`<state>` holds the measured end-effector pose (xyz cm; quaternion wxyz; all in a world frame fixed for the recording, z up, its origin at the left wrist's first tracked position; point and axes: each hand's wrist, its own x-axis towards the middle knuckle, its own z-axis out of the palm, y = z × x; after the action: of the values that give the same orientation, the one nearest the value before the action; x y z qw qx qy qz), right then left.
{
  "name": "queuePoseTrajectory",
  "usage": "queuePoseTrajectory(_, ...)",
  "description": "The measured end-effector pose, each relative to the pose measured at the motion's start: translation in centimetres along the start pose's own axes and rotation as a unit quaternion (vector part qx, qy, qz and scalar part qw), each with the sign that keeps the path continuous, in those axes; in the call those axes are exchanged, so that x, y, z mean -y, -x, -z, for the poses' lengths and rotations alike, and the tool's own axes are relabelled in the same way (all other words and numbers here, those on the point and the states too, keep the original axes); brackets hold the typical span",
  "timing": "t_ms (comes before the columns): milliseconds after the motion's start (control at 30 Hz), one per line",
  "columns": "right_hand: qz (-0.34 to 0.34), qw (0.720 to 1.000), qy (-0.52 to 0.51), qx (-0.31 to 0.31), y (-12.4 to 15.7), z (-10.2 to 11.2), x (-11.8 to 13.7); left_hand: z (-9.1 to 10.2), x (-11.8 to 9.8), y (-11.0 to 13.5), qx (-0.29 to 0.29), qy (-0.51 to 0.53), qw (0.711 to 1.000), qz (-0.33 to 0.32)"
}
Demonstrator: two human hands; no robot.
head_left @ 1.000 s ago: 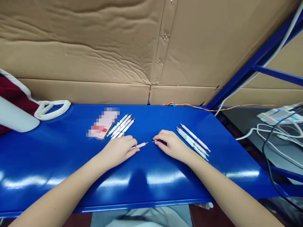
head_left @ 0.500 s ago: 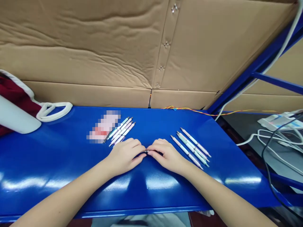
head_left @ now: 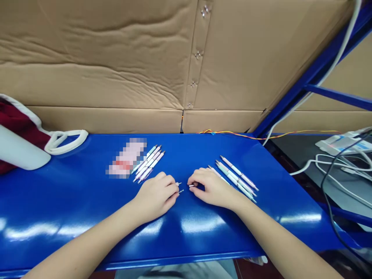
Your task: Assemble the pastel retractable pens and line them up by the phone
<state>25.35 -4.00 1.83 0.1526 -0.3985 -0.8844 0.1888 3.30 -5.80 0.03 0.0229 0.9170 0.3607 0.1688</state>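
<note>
**Slim pen parts pinched over the blue bench**

My left hand [head_left: 155, 196] and right hand [head_left: 213, 186] rest close together, a narrow gap between them, on the blue steel bench [head_left: 87, 201]. My left fingers [head_left: 167, 185] curl closed, with two thin pen tips [head_left: 179, 183] poking out toward my right hand. My right fingers [head_left: 197, 177] pinch a small metal-tipped pen piece [head_left: 191, 185]; most of it is hidden, so I cannot tell its length.

A row of pastel pens [head_left: 236, 178] lies against my right hand, the nearest one running under it. A second row of pens [head_left: 148, 164] lies just beyond my left hand, beside a pixelated phone [head_left: 126, 158]. Further left are a white bottle [head_left: 20, 147] and maroon cloth [head_left: 17, 128]. An orange-and-yellow wire [head_left: 232, 135] runs behind the bench, before cardboard sheeting [head_left: 101, 58] and a blue steel rack [head_left: 305, 85].
</note>
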Motion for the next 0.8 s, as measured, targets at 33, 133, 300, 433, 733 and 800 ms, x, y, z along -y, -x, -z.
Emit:
queuePoseTrajectory(33, -0.007, 1.0, 0.01, 0.006, 0.1, 0.1, -0.2, -0.1, 0.0, 0.0, 0.008, -0.008, 1.0, 0.002)
queuePoseTrajectory(133, -0.001, 1.0, 0.016, 0.013, 0.2, 0.0, -0.3, -0.1, -0.1, -0.1, 0.021, -0.022, 0.999, 0.015)
queuePoseTrajectory(300, 0.033, 0.999, 0.033, -0.007, 0.1, -0.7, 0.4, 1.5, 0.6, 0.0, 0.012, -0.026, 0.998, 0.061)
queuePoseTrajectory(433, 0.057, 0.994, 0.09, -0.006, -0.3, -1.7, 0.9, 2.9, 2.1, 0.4, 0.034, -0.06, 0.989, 0.128)
queuePoseTrajectory(733, 0.083, 0.99, 0.078, -0.082, -0.5, -2.0, 0.6, 2.7, 1.7, 0.3, 0.103, -0.045, 0.986, 0.125)
queuePoseTrajectory(800, 0.064, 0.986, 0.029, -0.149, -0.4, -1.5, 0.0, 3.0, 1.5, 0.2, 0.101, -0.002, 0.984, 0.147)
